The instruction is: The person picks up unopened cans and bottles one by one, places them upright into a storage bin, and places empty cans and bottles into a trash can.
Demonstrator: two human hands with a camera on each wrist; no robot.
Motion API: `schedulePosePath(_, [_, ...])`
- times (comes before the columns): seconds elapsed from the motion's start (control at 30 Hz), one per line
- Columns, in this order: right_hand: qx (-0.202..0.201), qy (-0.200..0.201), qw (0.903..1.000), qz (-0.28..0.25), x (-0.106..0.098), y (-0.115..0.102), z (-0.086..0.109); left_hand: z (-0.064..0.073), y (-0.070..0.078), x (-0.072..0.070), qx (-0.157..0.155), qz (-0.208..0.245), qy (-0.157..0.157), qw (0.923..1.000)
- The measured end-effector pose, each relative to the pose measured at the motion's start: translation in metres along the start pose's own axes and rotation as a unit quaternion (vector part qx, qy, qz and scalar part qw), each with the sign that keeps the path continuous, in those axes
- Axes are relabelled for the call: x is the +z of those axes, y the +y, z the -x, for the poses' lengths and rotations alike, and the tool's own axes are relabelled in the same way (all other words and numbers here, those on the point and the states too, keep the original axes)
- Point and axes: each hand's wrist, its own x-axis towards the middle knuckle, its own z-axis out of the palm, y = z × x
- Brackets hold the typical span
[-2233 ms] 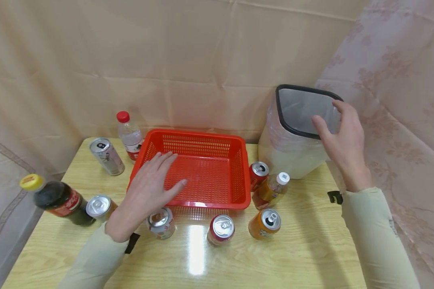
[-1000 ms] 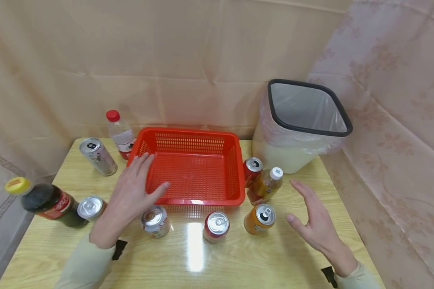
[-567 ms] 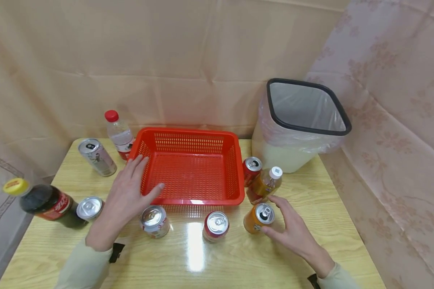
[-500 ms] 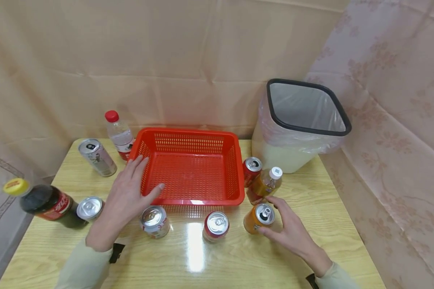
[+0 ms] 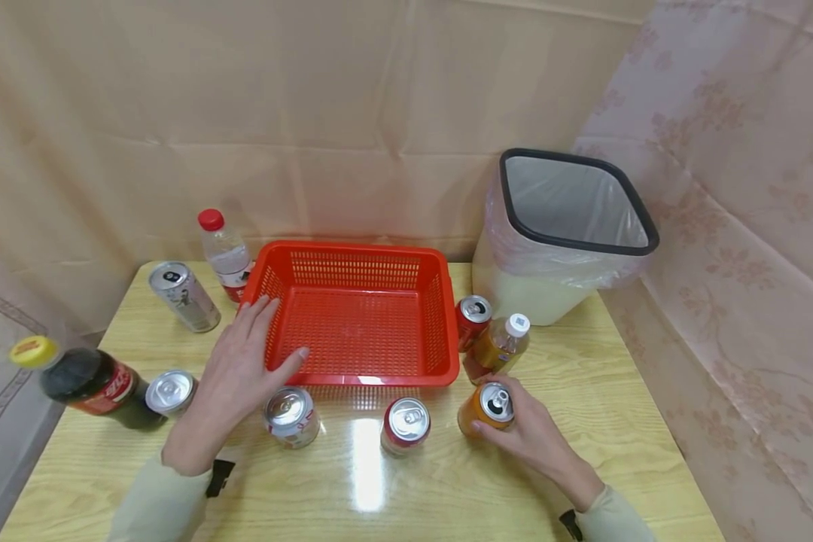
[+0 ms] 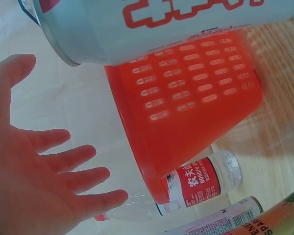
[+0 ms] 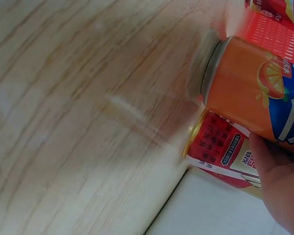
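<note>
My right hand (image 5: 528, 429) grips an orange soda can (image 5: 473, 416), thumb on its near side and fingers behind it. The can stands upright with its top opened. In the right wrist view, the hand (image 7: 284, 186) shows at the orange can's (image 7: 242, 83) side, the rest of it out of frame. My left hand (image 5: 237, 369) is spread with straight fingers over the left front corner of the red basket (image 5: 373, 379), and its grip is empty. A white-and-red can (image 5: 296, 429) stands just right of that wrist; a silver-topped can (image 5: 169, 391) is left of it.
A lined bin (image 5: 528, 278) stands at the back right. Near it are a red can (image 5: 470, 331) and an amber drink bottle (image 5: 491, 354). A dark-red can (image 5: 401, 440) stands in front. At left are a cola bottle (image 5: 98, 380), a pale can (image 5: 190, 301) and a red-capped bottle (image 5: 226, 252).
My right hand has come down from over the bin, moved left to the orange can and closed its fingers around it. My left hand has shifted slightly left, still spread.
</note>
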Motion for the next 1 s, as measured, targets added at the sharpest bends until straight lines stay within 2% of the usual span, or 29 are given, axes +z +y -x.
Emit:
schedulePosePath(0.2, [-0.002,0.0,1.0,0.001,0.0,-0.001,0.0,0.0,0.0,0.001,0.0,0.002,0.001,1.0])
schedulePosePath(0.33, [-0.009,0.013,0.9999,0.005,-0.004,-0.002,-0.001,0.0,0.0,0.0,-0.002,0.002,-0.002,1.0])
schedulePosePath(0.5, [-0.036,0.064,0.997,0.024,-0.016,-0.007,-0.002,0.0,0.0,0.0,-0.002,0.002,-0.002,1.0])
schedulePosePath(0.67, [-0.081,0.136,0.9868,0.035,-0.042,-0.017,-0.006,0.0,0.001,-0.001,0.0,0.003,-0.001,1.0])
schedulePosePath(0.77, [-0.142,0.197,0.9699,0.016,-0.064,-0.023,-0.013,0.0,0.001,-0.002,-0.002,0.005,-0.003,1.0])
schedulePosePath(0.87, [-0.199,0.267,0.9431,-0.014,-0.091,-0.035,-0.024,0.0,0.0,-0.002,-0.004,0.007,-0.005,1.0])
schedulePosePath(0.93, [-0.22,0.31,0.9242,-0.034,-0.11,-0.046,-0.031,0.001,0.0,-0.003,-0.006,0.008,-0.006,0.9999])
schedulePosePath(1.0, [-0.221,0.346,0.9094,-0.068,-0.127,-0.059,-0.038,0.001,0.0,-0.003,-0.008,0.009,-0.007,0.9999])
